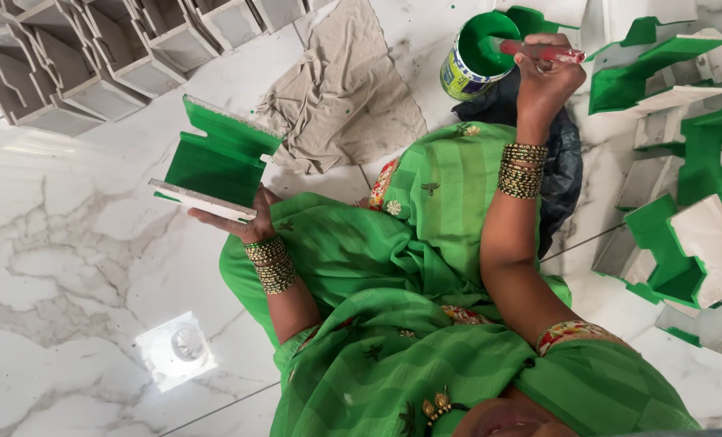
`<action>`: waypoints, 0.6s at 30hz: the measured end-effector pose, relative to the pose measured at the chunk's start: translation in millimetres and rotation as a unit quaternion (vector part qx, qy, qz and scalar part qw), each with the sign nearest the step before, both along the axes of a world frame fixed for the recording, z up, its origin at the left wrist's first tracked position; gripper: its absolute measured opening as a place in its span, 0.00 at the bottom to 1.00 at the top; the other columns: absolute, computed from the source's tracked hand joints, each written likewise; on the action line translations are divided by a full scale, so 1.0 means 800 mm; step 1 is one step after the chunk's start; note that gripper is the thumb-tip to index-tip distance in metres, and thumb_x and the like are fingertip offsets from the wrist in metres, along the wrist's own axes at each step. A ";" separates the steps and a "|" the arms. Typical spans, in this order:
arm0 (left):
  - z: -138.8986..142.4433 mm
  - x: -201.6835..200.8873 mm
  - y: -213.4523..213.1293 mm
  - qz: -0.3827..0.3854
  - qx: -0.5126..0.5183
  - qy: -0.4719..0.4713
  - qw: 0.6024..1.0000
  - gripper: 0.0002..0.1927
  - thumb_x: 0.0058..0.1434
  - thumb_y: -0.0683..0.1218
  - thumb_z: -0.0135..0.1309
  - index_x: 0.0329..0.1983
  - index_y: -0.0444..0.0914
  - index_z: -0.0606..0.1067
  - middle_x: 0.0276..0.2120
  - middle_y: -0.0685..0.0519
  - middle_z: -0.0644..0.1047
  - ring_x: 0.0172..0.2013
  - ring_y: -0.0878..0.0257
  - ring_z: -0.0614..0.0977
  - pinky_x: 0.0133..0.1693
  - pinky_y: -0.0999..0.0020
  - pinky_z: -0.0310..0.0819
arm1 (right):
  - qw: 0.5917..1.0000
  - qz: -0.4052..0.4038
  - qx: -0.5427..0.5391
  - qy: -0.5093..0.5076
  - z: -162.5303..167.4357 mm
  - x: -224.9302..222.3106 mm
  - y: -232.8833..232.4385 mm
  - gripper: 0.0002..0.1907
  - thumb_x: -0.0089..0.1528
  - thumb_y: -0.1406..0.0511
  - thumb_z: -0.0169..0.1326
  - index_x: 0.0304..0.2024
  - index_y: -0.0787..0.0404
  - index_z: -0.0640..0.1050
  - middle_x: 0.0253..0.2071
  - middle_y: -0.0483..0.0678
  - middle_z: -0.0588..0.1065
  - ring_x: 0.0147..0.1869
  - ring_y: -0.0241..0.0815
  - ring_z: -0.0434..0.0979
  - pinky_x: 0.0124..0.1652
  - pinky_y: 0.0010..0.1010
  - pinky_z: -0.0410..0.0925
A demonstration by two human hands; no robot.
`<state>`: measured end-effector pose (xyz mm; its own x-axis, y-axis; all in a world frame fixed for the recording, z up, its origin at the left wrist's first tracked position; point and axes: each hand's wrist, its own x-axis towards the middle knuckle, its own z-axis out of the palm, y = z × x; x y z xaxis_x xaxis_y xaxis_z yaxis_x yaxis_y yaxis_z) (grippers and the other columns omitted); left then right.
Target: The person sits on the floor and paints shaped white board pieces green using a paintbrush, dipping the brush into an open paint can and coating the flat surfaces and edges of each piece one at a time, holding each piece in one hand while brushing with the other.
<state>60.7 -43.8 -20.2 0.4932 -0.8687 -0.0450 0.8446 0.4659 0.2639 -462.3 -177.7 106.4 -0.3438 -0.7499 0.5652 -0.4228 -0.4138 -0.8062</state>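
We steady the green-painted bracket [215, 166] on our left hand [243, 220], gripped underneath, face up | right hand [545, 81] clenches red-handled brush [539, 53] over paint can [476, 55], loading green.

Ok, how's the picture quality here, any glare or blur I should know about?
Head view: mostly sharp and evenly lit; a bright glare patch sits on the glossy marble floor at lower left. The left hand with its green piece is crisp. The right hand and brush over the paint can look slightly soft. The wide lens bends the edges; shadows are faint.
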 end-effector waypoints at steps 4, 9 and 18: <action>0.010 -0.005 -0.001 -0.007 0.003 -0.005 1.000 0.45 0.60 0.74 0.51 0.73 0.46 0.62 0.67 0.53 0.69 0.64 0.53 0.71 0.61 0.49 0.70 | 0.999 -0.018 0.013 -0.025 -0.013 0.000 -0.019 0.15 0.55 0.86 0.65 0.41 0.71 0.79 0.41 0.49 0.81 0.44 0.37 0.87 0.44 0.25 0.79; 0.019 -0.008 0.001 -0.048 -0.049 0.032 0.997 0.45 0.60 0.74 0.50 0.73 0.45 0.63 0.67 0.53 0.69 0.64 0.53 0.72 0.63 0.47 0.72 | 0.999 -0.036 0.003 0.023 -0.030 -0.006 -0.030 0.16 0.54 0.86 0.66 0.40 0.71 0.79 0.40 0.50 0.81 0.42 0.37 0.84 0.43 0.24 0.77; 0.020 -0.009 0.002 -0.046 -0.042 0.021 0.998 0.45 0.60 0.74 0.51 0.73 0.45 0.63 0.67 0.52 0.69 0.64 0.52 0.72 0.63 0.46 0.72 | 1.000 -0.004 0.013 -0.020 -0.054 -0.009 -0.042 0.15 0.54 0.85 0.66 0.39 0.70 0.80 0.39 0.49 0.81 0.43 0.34 0.83 0.44 0.23 0.79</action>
<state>53.3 -42.4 -4.1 0.4110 -0.9116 0.0112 0.8941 0.4055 0.1904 -469.1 -211.5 63.3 -0.3705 -0.7621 0.5309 -0.3937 -0.3888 -0.8330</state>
